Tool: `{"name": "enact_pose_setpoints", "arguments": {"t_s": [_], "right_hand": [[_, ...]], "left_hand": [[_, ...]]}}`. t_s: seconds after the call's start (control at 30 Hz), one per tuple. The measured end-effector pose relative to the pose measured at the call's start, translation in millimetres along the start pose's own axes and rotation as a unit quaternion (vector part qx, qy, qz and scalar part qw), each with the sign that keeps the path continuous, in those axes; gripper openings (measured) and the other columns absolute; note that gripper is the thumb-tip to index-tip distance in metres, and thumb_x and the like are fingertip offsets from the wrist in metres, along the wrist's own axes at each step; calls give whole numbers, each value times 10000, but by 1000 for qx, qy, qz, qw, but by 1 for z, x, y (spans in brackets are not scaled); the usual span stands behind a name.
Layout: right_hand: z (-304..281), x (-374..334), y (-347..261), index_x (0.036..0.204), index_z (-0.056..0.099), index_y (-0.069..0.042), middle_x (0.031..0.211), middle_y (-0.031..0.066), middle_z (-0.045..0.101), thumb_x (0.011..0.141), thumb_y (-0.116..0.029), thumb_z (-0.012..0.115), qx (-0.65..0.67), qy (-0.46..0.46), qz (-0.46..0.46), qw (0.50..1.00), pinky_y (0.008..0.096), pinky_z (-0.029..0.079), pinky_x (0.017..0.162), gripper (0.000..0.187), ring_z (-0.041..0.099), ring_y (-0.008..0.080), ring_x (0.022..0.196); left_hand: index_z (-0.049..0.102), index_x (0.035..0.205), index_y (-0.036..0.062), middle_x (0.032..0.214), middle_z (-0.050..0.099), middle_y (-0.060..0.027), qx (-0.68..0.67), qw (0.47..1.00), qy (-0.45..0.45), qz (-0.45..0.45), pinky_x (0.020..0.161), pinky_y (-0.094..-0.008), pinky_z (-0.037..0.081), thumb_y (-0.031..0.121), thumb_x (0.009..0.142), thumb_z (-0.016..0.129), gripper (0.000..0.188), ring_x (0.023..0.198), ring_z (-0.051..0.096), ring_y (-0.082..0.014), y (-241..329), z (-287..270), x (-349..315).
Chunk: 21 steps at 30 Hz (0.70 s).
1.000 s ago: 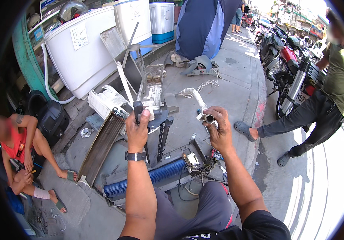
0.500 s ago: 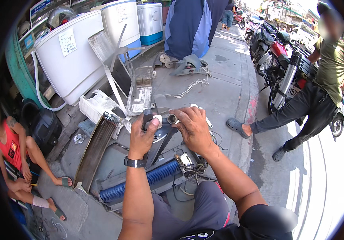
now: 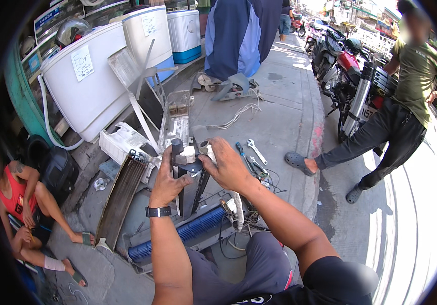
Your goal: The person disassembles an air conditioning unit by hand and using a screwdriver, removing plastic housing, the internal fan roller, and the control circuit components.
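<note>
My left hand (image 3: 167,182) is closed around a dark plastic part (image 3: 177,147) with a white block (image 3: 185,155) at its top. Beside it, my right hand (image 3: 227,163) grips a whitish piece with a hollow round end (image 3: 205,147); the fingers hide most of it. A long dark grey strip (image 3: 190,195) slants down beneath both hands; I cannot tell whether it joins the part in my left hand. Below lies a blue ribbed blower drum (image 3: 193,227) in a grey housing. A pale thick tube (image 3: 238,209) shows under my right forearm.
An adjustable wrench (image 3: 257,151) and blue-handled tools (image 3: 244,155) lie to the right. At left are a finned panel (image 3: 121,203) and a seated person (image 3: 20,188). White washing tubs (image 3: 84,76) stand behind. Another person (image 3: 406,96) stands at right near parked motorcycles (image 3: 353,76).
My hands have shifted slightly left and turned, so the hollow end points more upward. The wrench and tools show more fully. The pale tube has come into sight under my right forearm.
</note>
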State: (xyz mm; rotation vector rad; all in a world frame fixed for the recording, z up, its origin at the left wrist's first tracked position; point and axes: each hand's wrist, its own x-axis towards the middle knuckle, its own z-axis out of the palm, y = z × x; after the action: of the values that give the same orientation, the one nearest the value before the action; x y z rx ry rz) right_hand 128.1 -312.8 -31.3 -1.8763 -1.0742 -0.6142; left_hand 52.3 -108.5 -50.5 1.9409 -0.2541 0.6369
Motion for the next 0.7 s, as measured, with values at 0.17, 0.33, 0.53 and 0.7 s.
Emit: {"name": "enact_pose_setpoints", "arguments": {"t_s": [0.17,0.33,0.53,0.7], "right_hand": [[3,7,8,1218,500,72,1134,271,570,944,-184,658,-25,11,27,999,481,461,915,407,555,460,1063],[-1,10,17,1219,513,42,1104,224,564,963,-213,636,-13,44,1,999,491,474,846,382,545,441,1032],[-58,9,0,1233,623,-74,1065,168,544,919,-242,711,-51,143,55,987,453,485,821,366,573,362,925],[-75,-28,-14,1215,705,-184,1010,111,496,840,-180,781,-82,50,82,992,400,510,742,382,545,250,818]], "left_hand": [[311,1517,11,1394,551,-193,25,991,-82,-104,1112,-389,390,348,628,957,1150,1336,496,-293,-5,1,-1],[378,1460,-27,1305,620,-224,78,994,-31,-69,1063,-374,438,213,739,899,921,1234,593,-301,-12,16,2],[326,1448,-151,1326,573,-288,120,974,182,-65,1066,-371,427,335,749,896,1024,1228,572,-342,-15,-1,6],[381,1432,-103,1333,556,-229,128,934,333,-31,1053,-375,424,284,780,884,910,1196,564,-296,5,-1,8]]}}
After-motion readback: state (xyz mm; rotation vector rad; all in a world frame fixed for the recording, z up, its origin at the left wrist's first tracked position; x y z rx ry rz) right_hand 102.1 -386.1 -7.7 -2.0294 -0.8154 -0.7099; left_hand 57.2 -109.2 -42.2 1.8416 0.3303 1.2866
